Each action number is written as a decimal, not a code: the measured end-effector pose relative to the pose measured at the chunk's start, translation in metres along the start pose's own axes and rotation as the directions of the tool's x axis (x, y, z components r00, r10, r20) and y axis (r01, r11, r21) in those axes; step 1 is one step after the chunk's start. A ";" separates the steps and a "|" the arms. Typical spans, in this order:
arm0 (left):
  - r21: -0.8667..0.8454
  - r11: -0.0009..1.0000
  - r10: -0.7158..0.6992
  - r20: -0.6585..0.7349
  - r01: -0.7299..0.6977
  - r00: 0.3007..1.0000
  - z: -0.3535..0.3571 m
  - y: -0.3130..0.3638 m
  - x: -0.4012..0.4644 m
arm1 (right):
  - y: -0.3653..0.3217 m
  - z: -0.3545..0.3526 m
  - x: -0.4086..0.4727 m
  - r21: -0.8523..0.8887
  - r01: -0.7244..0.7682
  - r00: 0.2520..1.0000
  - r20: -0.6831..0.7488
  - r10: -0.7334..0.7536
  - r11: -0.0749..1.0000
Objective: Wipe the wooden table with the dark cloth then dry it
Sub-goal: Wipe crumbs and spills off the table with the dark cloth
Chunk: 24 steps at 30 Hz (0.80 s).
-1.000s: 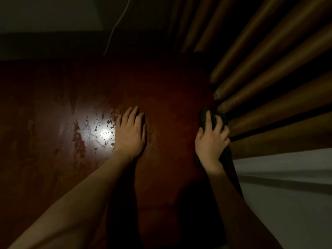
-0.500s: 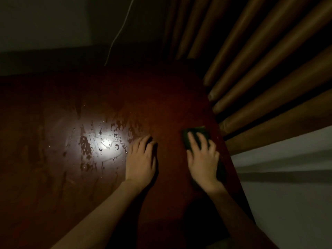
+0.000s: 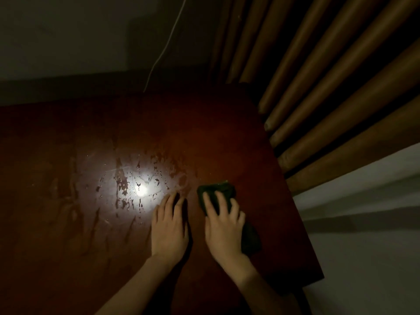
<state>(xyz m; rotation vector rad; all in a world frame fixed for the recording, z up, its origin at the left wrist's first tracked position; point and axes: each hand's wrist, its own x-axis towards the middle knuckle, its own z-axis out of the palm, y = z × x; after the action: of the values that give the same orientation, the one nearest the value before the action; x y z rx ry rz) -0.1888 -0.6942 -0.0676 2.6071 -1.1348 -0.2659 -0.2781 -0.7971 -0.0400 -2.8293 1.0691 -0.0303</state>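
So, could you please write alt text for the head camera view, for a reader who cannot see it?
A right hand presses a dark cloth onto a dim wooden table toward its right side; the left hand lies flat beside it. Wet streaks glint around a light reflection farther left.

Brown pleated curtain (image 3: 329, 87) at right, thin white cord (image 3: 163, 50) on dim wall (image 3: 68, 30)

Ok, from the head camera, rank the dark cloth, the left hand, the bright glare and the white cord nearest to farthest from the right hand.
1. The dark cloth, pressed under the right hand.
2. The left hand, just to its left.
3. The bright glare, farther left.
4. The white cord, hanging far at the back.
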 end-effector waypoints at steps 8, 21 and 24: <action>-0.006 1.000 -0.025 -0.051 0.024 0.998 -0.004 0.010 -0.031 | 0.075 -0.007 0.005 0.046 -0.222 0.975 0.033 0.220 0.974; -0.029 0.998 -0.056 -0.096 0.053 0.994 -0.002 0.054 -0.107 | 0.181 -0.030 -0.040 0.195 -0.640 0.766 0.222 0.603 0.743; -0.044 0.996 -0.075 -0.091 0.071 0.993 0.000 0.060 -0.114 | 0.185 -0.032 -0.069 0.176 -0.640 0.765 0.234 0.600 0.748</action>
<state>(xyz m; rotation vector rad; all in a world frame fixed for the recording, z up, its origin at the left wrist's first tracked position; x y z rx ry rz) -0.3073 -0.6491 -0.0413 2.5996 -0.9946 -0.1799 -0.4535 -0.8922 -0.0277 -2.0825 1.7693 0.1185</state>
